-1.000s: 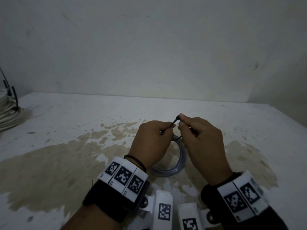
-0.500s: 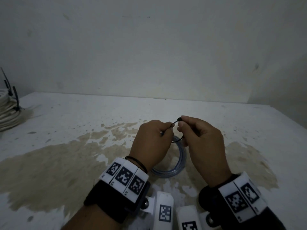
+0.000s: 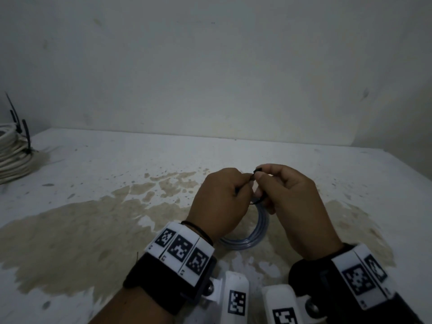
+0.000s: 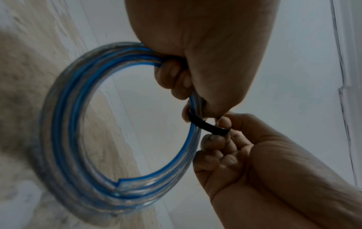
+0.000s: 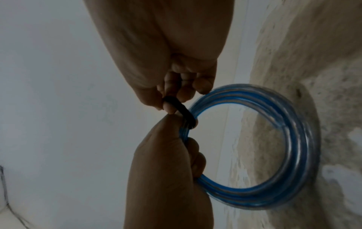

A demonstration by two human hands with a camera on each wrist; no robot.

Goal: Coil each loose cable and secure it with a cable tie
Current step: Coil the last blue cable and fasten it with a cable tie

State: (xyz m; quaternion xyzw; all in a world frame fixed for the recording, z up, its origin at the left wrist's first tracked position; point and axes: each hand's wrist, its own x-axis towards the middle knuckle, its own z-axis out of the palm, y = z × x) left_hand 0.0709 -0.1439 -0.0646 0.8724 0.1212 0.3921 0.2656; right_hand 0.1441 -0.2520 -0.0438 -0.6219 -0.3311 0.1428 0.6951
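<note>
A coil of clear tubing-like cable with a blue stripe [image 3: 254, 232] hangs above the stained table, held upright in my left hand [image 3: 224, 197]. In the left wrist view the coil [image 4: 64, 108] runs through my curled left fingers [image 4: 172, 72]. A black cable tie [image 4: 207, 125] loops round the coil's bundle. My right hand [image 3: 287, 197] pinches the tie's end; the right wrist view shows the tie [image 5: 180, 111] between its thumb and fingers [image 5: 170, 106]. The tie's head [image 3: 256, 171] pokes up between both hands.
A white coiled cable [image 3: 11, 155] bound with black ties [image 3: 25, 136] lies at the table's far left edge. The white tabletop [image 3: 93, 206] carries a large brown stain. A plain wall stands close behind. Tagged wristbands sit on both wrists.
Both hands stay together at the same spot. The right hand's fingers have shifted slightly along the tie, and the loop under the hands looks a little smaller.
</note>
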